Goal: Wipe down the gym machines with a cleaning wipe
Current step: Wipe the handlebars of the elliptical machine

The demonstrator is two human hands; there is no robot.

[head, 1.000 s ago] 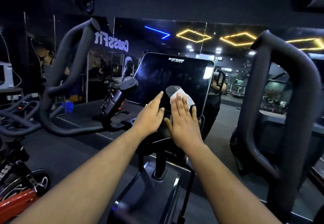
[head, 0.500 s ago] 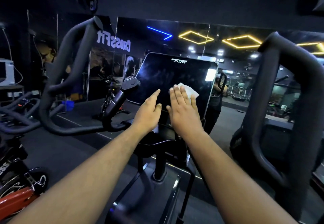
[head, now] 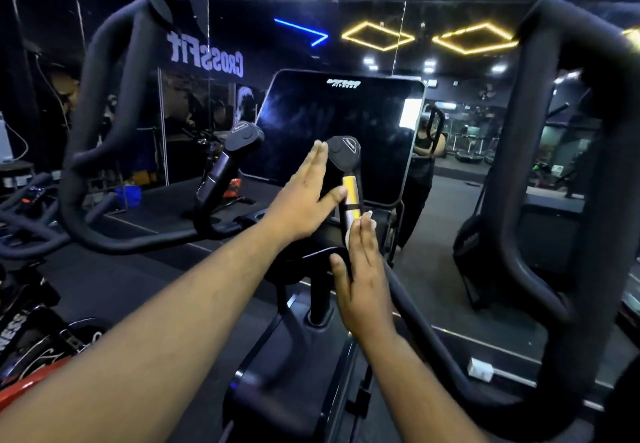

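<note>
Left hand [head: 304, 200]: fingers straight, flat beside the right grip handle [head: 346, 172] — holding nothing.
Right hand [head: 362, 279]: fingers straight, pressed the white wipe [head: 370, 215] against the handle's lower stem.
Console screen [head: 332, 123]: stood dark just behind.

Site: commercial gym. Exercise machine console [head: 341, 120], wall mirror [head: 304, 47] reflecting "CrossFit" lettering [head: 206, 58], treadmills [head: 467, 155] showing.

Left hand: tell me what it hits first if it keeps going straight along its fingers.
Probably the black cap of the right inner handle: the left hand's fingertips point up and forward, right beside it. If they pass left of it, the dark console screen comes next; depth is unclear.
</note>
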